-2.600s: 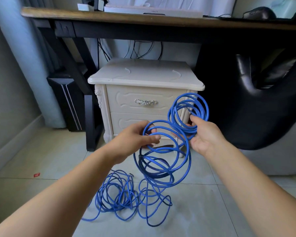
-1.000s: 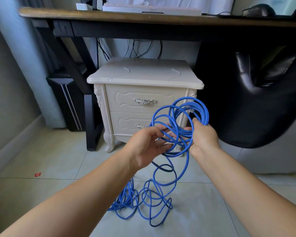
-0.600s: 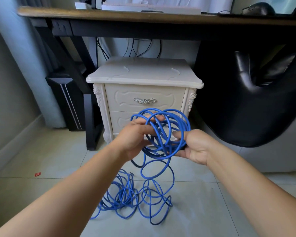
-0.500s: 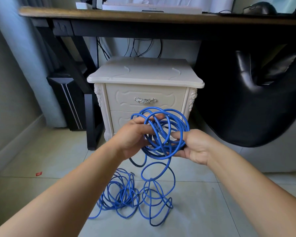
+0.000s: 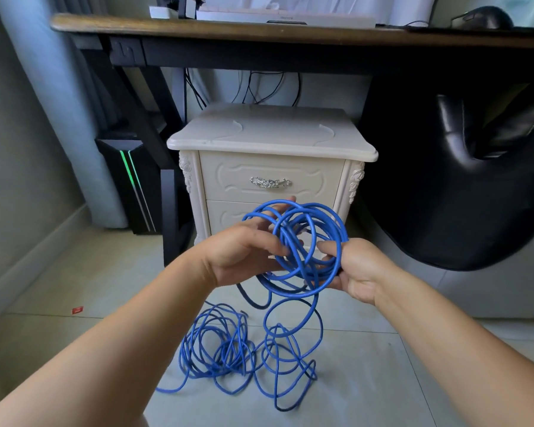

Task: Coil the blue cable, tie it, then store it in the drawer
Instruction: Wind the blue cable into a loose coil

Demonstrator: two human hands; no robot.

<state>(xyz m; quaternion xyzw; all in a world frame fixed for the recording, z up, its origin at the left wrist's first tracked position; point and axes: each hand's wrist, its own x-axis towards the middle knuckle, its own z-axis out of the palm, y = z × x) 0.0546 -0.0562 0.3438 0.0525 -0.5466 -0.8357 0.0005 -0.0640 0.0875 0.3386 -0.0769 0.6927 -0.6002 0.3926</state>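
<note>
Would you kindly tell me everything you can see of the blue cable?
The blue cable is a thin, round cord with a smooth, plastic-looking jacket. Its upper part is gathered into an uneven coil of several loops, held in the air before a white nightstand: the left hand holds the coil's left side, the right hand grips its right side. Below, loose loops hang down to a tangled pile on the tiled floor. No tie shows on it.

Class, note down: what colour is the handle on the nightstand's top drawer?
Silver; the handle shows clearly in the head view, against the cream drawer front.
</note>
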